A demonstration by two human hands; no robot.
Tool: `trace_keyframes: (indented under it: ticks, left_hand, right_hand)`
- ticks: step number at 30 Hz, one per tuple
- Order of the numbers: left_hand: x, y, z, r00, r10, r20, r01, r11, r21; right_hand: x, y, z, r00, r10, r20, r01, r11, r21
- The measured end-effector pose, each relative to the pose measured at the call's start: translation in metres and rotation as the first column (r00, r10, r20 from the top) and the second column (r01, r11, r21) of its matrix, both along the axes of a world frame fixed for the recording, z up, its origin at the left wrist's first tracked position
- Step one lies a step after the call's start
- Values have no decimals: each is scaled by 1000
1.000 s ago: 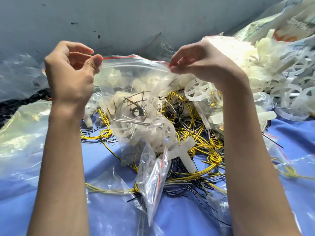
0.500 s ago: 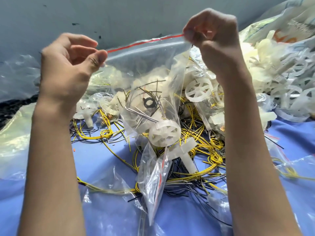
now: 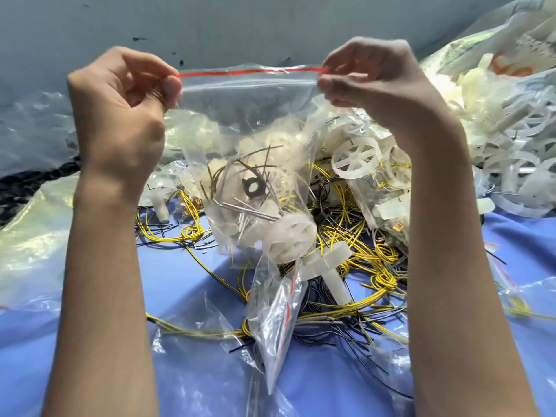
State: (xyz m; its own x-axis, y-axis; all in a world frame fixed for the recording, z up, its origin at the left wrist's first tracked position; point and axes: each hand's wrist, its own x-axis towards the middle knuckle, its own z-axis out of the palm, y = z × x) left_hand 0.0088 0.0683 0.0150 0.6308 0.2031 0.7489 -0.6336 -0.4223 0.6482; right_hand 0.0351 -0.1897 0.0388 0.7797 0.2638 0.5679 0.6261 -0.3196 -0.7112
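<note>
Left hand (image 3: 120, 109): fingers curled; thumb and forefinger pinch the bag's (image 3: 246, 115) top left corner.
Right hand (image 3: 376, 85): fingers curled; fingertips pinch the top right corner, level with the other grip.
Bag: clear zip type, held up off the cloth (image 3: 180, 281) between the two grips. The top edge is stretched taut from pinch to pinch, and the body hangs below them.
Strip (image 3: 249, 73): red, running straight along the top edge with one end in each pinch. I cannot tell whether the zip track just under it is pressed closed.
Contents: a black ring (image 3: 255, 186) sits well below the grips, about midway between them. Thin metal pins (image 3: 249, 210) and a few dark bent wires lie around it.
Wheel (image 3: 290, 237): white and spoked, at the bag's lowest point. I cannot tell whether it is inside or behind the film.
Beneath the bag: yellow and black wires (image 3: 361, 266) lie tangled on the blue cloth. A smaller bag (image 3: 276, 320) with a red stripe lies on top of them, and a white T-piece (image 3: 328, 266) lies just beside it.
Beyond the right grip: a heap (image 3: 496, 145) of white plastic parts, with a loose spoked wheel (image 3: 356, 158) beside the right wrist.
Beyond the left grip: crumpled clear plastic (image 3: 33, 139).
</note>
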Motion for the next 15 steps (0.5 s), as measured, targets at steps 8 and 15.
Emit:
trace_keyframes:
  ticks: [8,15]
  left_hand:
    - [0,0,-2,999,-37,-15,37,999,9]
    - [4,7,-7,998,-51,-37,51,999,14]
  right_hand:
    - [3,4,-4,999,-24,-49,23,999,-30]
    - [9,-3,-8,987,-43,-152,20,989,-147]
